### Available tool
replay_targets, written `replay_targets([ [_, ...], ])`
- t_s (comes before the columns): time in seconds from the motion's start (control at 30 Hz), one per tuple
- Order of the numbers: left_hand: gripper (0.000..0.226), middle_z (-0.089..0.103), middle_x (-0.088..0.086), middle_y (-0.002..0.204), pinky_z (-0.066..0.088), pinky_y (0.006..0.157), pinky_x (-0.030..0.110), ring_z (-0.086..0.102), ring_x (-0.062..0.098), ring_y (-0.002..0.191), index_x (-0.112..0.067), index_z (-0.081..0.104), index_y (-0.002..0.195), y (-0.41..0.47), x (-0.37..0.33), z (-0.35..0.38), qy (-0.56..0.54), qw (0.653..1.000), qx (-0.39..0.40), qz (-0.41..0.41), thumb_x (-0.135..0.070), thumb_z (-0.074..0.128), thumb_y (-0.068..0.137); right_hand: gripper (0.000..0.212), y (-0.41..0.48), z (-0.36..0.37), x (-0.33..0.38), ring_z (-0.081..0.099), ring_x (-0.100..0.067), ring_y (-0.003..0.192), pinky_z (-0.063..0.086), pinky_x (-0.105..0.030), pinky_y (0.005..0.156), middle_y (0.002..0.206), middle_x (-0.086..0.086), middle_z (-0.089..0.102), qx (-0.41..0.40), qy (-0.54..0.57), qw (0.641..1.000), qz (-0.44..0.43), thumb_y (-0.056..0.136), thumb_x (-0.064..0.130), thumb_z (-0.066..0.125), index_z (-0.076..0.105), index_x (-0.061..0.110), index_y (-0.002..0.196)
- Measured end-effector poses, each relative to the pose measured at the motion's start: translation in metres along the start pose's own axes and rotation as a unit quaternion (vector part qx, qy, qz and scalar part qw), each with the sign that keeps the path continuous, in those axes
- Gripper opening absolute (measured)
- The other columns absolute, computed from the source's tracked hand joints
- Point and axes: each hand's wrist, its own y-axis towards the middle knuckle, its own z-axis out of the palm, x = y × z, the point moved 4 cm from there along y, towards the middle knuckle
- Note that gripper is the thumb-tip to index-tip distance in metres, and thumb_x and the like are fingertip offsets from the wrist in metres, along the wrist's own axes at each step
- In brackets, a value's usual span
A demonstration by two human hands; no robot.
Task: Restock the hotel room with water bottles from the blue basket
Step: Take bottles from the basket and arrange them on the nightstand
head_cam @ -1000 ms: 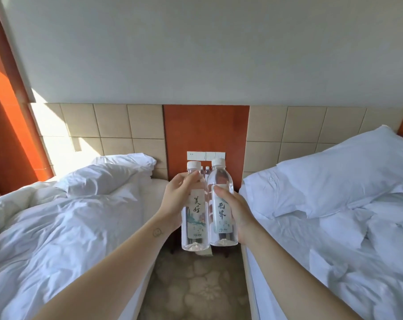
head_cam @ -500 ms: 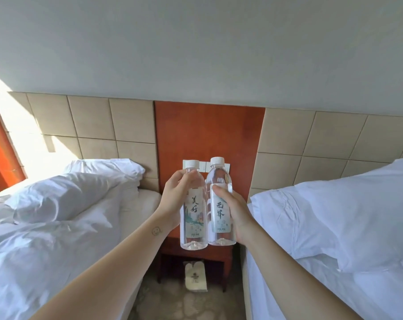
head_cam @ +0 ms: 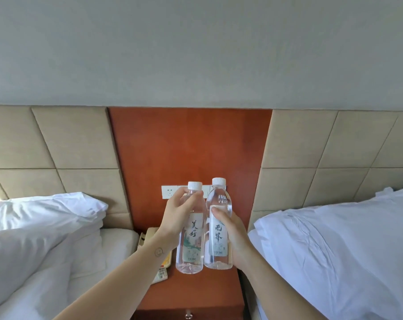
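Observation:
Two clear water bottles with white caps and printed labels are held upright side by side over the wooden nightstand (head_cam: 195,294). My left hand (head_cam: 176,218) grips the left bottle (head_cam: 191,241) around its upper half. The right bottle (head_cam: 219,229) is gripped by my right hand (head_cam: 232,236) around its middle. Both bottle bases hang just above the nightstand top, or touch it; I cannot tell which. The blue basket is out of view.
A beige telephone (head_cam: 148,235) and a small card (head_cam: 160,274) lie on the nightstand's left side. A white wall socket (head_cam: 169,192) sits on the wood panel behind. A bed with white pillows (head_cam: 45,218) flanks the left; another bed (head_cam: 334,250) flanks the right.
I have come closer to the nightstand between the beds. Its top and the telephone have come into view, and both bottles now sit low over it. Both grips are unchanged.

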Motion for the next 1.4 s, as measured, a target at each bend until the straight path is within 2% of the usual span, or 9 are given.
replay_targets([
  [0.17,0.022,0.071,0.001,0.072,0.050,0.057,0.019,0.068,0.012,0.066,-0.009,0.056,0.080,0.069,0.045,0.000,0.007,1.000,-0.022,0.017,-0.026,0.066,0.090,0.043,0.079,-0.027,-0.028,0.071,-0.015,0.075,0.054,-0.030,0.065,0.085,0.001,0.073,0.001,-0.033,0.999,0.001,0.065,0.064,0.075,0.071,0.037,0.098],
  [0.33,0.021,0.064,-0.001,0.068,0.050,0.060,0.019,0.067,0.011,0.066,-0.019,0.057,0.073,0.115,0.093,-0.003,0.018,0.997,-0.055,0.049,-0.023,0.067,0.090,0.048,0.147,-0.055,-0.066,0.068,-0.015,0.103,0.052,-0.044,0.094,0.110,0.004,0.070,0.018,-0.095,0.995,-0.001,0.061,0.076,0.068,0.066,0.049,0.100],
  [0.5,0.015,0.066,0.002,0.076,0.055,0.073,0.027,0.064,0.013,0.075,-0.012,0.064,0.090,0.147,0.166,-0.014,0.027,0.994,-0.094,0.057,-0.026,0.068,0.090,0.058,0.196,-0.078,-0.124,0.066,-0.011,0.106,0.048,-0.046,0.100,0.106,0.013,0.070,0.037,-0.109,0.993,0.009,0.055,0.079,0.070,0.061,0.044,0.099],
  [0.63,0.008,0.065,0.000,0.072,0.049,0.064,0.016,0.060,0.006,0.068,-0.016,0.067,0.093,0.164,0.231,-0.024,0.034,0.991,-0.114,0.062,-0.024,0.066,0.091,0.053,0.226,-0.092,-0.181,0.067,-0.006,0.104,0.048,-0.046,0.100,0.108,0.013,0.070,0.048,-0.106,0.993,0.008,0.064,0.069,0.072,0.062,0.040,0.107],
  [0.77,0.005,0.061,0.012,0.069,0.048,0.061,0.015,0.056,0.008,0.062,-0.016,0.067,0.094,0.178,0.300,-0.036,0.052,0.989,-0.109,0.080,-0.020,0.064,0.093,0.056,0.252,-0.105,-0.250,0.067,-0.012,0.107,0.048,-0.047,0.100,0.114,0.005,0.070,0.045,-0.101,0.994,0.008,0.068,0.062,0.075,0.062,0.038,0.117],
  [0.9,0.009,0.069,0.009,0.081,0.052,0.065,0.018,0.064,0.010,0.072,-0.022,0.068,0.097,0.191,0.366,-0.052,0.041,0.988,-0.113,0.092,-0.027,0.064,0.092,0.053,0.276,-0.117,-0.311,0.066,-0.007,0.107,0.047,-0.042,0.099,0.112,0.007,0.070,0.035,-0.115,0.993,-0.008,0.067,0.060,0.075,0.061,0.043,0.115],
  [1.1,0.014,0.074,0.000,0.094,0.053,0.070,0.018,0.070,0.011,0.086,-0.028,0.068,0.107,0.209,0.451,-0.071,0.050,0.984,-0.098,0.137,-0.028,0.061,0.095,0.041,0.308,-0.124,-0.391,0.067,-0.006,0.100,0.051,-0.032,0.083,0.102,0.012,0.070,0.006,-0.094,0.994,-0.061,0.067,0.057,0.073,0.063,0.046,0.105],
  [1.27,0.018,0.069,0.018,0.095,0.055,0.082,0.051,0.067,0.036,0.090,-0.025,0.066,0.112,0.227,0.504,-0.083,0.055,0.980,-0.093,0.168,-0.030,0.059,0.096,0.053,0.342,-0.129,-0.442,0.064,-0.007,0.110,0.047,-0.043,0.100,0.119,0.009,0.067,-0.003,-0.081,0.989,-0.126,0.079,0.039,0.077,0.050,0.038,0.125],
  [1.4,0.023,0.071,0.001,0.108,0.052,0.094,0.049,0.066,0.020,0.105,-0.021,0.064,0.118,0.252,0.522,-0.091,0.075,0.973,-0.105,0.191,-0.030,0.058,0.097,0.057,0.373,-0.126,-0.461,0.058,-0.004,0.119,0.042,-0.046,0.106,0.126,0.015,0.062,-0.025,-0.075,0.983,-0.167,0.074,0.051,0.077,0.050,0.045,0.124],
])
